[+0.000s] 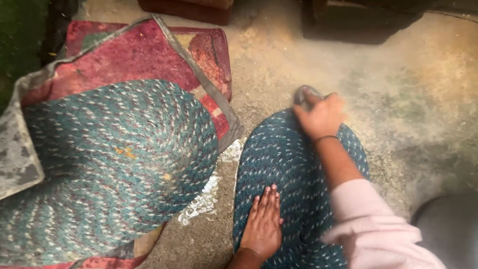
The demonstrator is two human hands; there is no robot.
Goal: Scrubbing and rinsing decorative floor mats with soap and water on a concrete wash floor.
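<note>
Both hands (263,221) (321,115) press the braided teal mat (294,164), seemingly.

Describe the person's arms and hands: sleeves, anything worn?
Both hands bare, no gloves. Right hand has a thin dark band at the wrist; a pale pink sleeve is pushed up past the forearm. Left hand shows no ring, band or sleeve in frame.

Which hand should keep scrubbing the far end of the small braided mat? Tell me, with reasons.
Right. The right hand already grips a brush at the mat's far edge. The left hand lies flat on the near part, pinning it.
</note>
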